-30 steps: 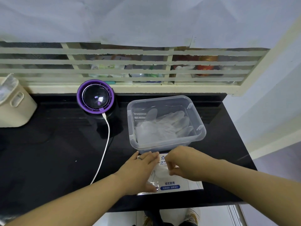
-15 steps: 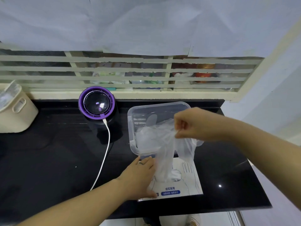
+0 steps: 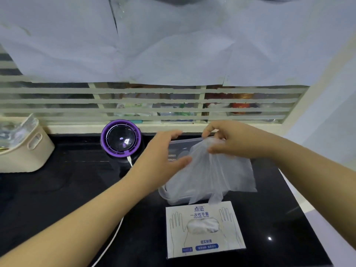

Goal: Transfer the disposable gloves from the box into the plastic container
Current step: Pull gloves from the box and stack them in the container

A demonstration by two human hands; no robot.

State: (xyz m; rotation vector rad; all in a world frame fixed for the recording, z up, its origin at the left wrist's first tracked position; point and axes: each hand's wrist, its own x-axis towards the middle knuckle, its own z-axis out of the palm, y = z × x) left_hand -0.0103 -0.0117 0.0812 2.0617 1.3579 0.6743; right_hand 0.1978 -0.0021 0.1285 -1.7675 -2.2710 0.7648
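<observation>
Head view: glossy black tabletop (image 3: pixel 57 189), paper-covered slatted window (image 3: pixel 154 101). Your right hand (image 3: pixel 235 141) pinches a glove (image 3: pixel 215 170) over the plastic container (image 3: pixel 163 193); left hand (image 3: pixel 161 157) fingers spread beside it. Nearer you than the fingers, the box (image 3: pixel 204 228) reads "点范 一次性手套".

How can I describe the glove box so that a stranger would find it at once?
Look at the black counter. At its near edge, just in front of the clear container, lies the glove box. It alone is a flat white carton, printed with hand outlines and blue labels, with gloves showing in an oval opening.
</observation>
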